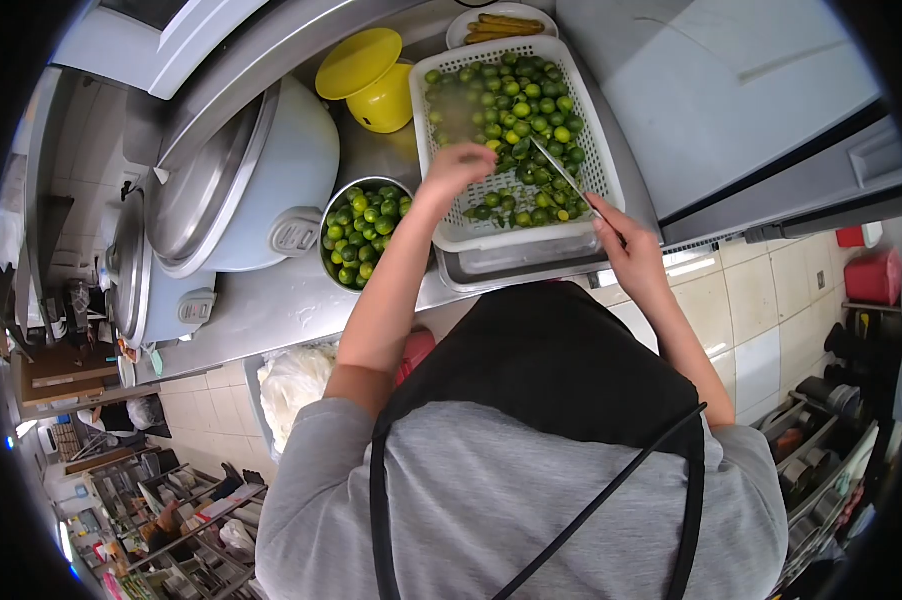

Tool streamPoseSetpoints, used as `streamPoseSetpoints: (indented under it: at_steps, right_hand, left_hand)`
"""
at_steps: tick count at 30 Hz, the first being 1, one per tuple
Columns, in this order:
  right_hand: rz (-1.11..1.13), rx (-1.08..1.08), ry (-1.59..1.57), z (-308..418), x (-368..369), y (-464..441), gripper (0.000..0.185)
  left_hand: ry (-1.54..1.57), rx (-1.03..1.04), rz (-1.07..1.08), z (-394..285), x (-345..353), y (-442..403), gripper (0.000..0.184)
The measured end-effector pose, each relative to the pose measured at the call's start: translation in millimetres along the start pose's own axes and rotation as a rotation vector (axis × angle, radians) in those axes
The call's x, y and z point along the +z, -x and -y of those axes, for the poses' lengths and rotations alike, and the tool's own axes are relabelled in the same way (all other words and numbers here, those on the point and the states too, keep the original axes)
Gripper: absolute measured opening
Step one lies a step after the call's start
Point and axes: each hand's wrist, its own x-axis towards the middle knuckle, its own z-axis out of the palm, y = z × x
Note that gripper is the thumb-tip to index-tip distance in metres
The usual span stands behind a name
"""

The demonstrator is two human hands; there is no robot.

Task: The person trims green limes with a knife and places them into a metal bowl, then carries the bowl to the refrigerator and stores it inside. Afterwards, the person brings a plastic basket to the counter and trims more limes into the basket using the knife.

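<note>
A white perforated basket (601, 165) holds many small green limes (531, 100), some of them yellowish. My left hand (459, 170) is over the basket's left side, its fingers bent close together and blurred; what they hold, if anything, cannot be made out. At the basket's right edge my right hand (628, 243) grips a knife (568, 178), whose blade points up and left over the limes. To the left of the basket stands a round metal bowl (328, 262) filled with green limes.
Beside the basket are a yellow container (383, 105) and a plate (455, 32) with long brown pieces. Two large cookers (306, 150) stand on the left of the metal counter (271, 308). A grey appliance surface (711, 110) borders the right. A white bag (293, 388) lies below the counter.
</note>
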Motion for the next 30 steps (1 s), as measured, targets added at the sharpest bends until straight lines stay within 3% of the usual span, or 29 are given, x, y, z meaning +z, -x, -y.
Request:
streamPoseSetpoints:
  at_steps: [1,3,5,7,8,10,11,13,16,19,27,30]
  right_hand:
    - [0.025,0.041,0.03,6,-3,-2,0.029]
    - [0.049,0.081,0.062,8,-3,-4,0.03]
    - [-0.047,-0.092,-0.022,5,2,-6,0.03]
    - [-0.03,-0.045,-0.006,15,-3,-7,0.03]
    - [-0.006,0.008,0.009,18,-6,-6,0.03]
    - [-0.008,0.031,-0.029,15,-6,-6,0.03]
    - [-0.003,0.048,-0.065,13,-5,-6,0.03]
    - [0.018,0.061,-0.122,13,-1,-7,0.031]
    - [0.072,0.063,-0.203,18,8,-8,0.03]
    - [0.129,0.01,-0.24,21,22,-10,0.03]
    - [0.225,0.081,-0.247,23,34,-17,0.031]
    - [0.113,0.159,-0.222,-1,38,-23,0.032]
  left_hand:
    - [-0.575,0.042,0.041,6,5,-5,0.018]
    - [-0.729,0.021,0.071,17,14,-11,0.019]
    - [-1.042,-0.023,0.124,26,20,-17,0.021]
    - [-1.358,-0.063,0.183,21,27,-20,0.024]
    - [-1.361,-0.06,0.19,18,22,-19,0.024]
    - [-0.352,-0.067,0.066,-10,8,0,0.024]
    - [-0.352,-0.069,0.065,-11,2,6,0.024]
    - [0.368,-0.087,0.059,-13,-4,15,0.024]
    - [0.517,-0.046,-0.093,-11,0,27,0.024]
    - [0.471,-0.016,-0.149,-12,2,36,0.023]
    - [0.522,0.077,-0.119,-22,15,49,0.018]
    - [0.531,0.107,-0.07,-27,17,52,0.019]
